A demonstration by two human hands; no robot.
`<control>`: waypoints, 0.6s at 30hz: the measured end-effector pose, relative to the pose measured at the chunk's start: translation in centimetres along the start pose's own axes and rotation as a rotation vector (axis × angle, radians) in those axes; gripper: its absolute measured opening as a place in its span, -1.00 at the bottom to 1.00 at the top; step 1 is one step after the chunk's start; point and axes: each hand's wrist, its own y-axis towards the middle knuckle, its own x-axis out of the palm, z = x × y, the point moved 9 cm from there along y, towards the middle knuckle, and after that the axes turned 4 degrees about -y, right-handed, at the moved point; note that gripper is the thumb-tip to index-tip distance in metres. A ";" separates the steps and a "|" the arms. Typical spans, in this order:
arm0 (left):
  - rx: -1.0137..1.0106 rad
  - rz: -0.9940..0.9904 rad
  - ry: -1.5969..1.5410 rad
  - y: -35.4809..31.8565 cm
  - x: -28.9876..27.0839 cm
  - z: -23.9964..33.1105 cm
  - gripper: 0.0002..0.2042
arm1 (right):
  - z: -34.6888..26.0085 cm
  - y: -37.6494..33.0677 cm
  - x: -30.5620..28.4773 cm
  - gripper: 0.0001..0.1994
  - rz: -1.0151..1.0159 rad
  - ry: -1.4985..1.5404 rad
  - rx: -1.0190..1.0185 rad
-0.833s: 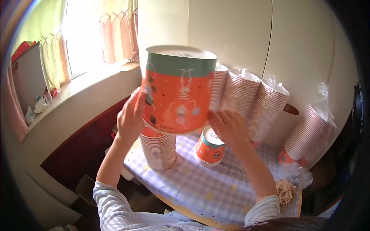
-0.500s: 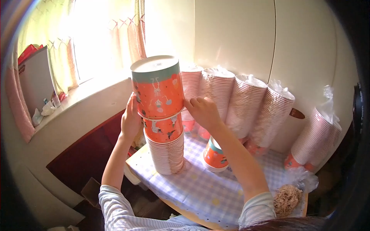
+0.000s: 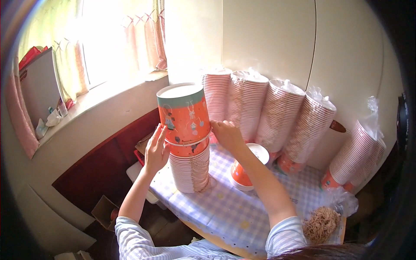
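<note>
An upside-down orange paper tub with a green band at its base [image 3: 184,115] covers the top of a stack of nested upside-down paper tubs [image 3: 189,173]. The stack's white rims show below it, with twine down the right side. My left hand [image 3: 155,151] lies along the tub's lower left side, fingers stretched and thumb apart. On the right, my right hand [image 3: 228,135] is closed at the tub's lower rim, thumb and fingers pinched there. Another short orange tub stack [image 3: 242,173] stands beside my right forearm, partly hidden by it.
Several tall stacks of tubs in clear plastic [image 3: 247,102] stand along the wall, with more bagged stacks [image 3: 353,154] at the right. A twine bundle [image 3: 322,224] lies on the checked tablecloth [image 3: 225,216] near the right edge. A cardboard box [image 3: 105,211] sits lower left.
The orange tub has come down further over the stack, covering more of the tub beneath. Both hands have moved down with it, and my left fingers have spread from the side.
</note>
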 end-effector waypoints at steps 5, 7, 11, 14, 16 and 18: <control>0.016 -0.089 0.085 -1.9 0.5 1.2 -0.53 | -0.4 -0.8 0.7 -0.86 0.039 0.066 -0.010; -0.001 -0.096 0.079 -2.3 0.7 1.1 -0.53 | -0.4 -1.2 1.2 -0.81 0.009 0.111 0.008; -0.011 -0.080 0.050 -2.7 0.9 0.9 -0.52 | -0.4 -1.7 2.0 -0.76 -0.052 0.170 0.063; -0.014 -0.092 0.075 -3.1 1.1 1.2 -0.51 | -0.5 -2.1 1.8 -0.76 -0.017 0.184 0.075; -0.012 -0.100 0.097 -3.3 1.1 1.3 -0.50 | -0.6 -2.1 2.1 -0.76 -0.049 0.215 0.096; 0.007 -0.115 0.150 -3.5 1.2 1.7 -0.50 | -0.5 -2.1 2.3 -0.76 -0.041 0.226 0.105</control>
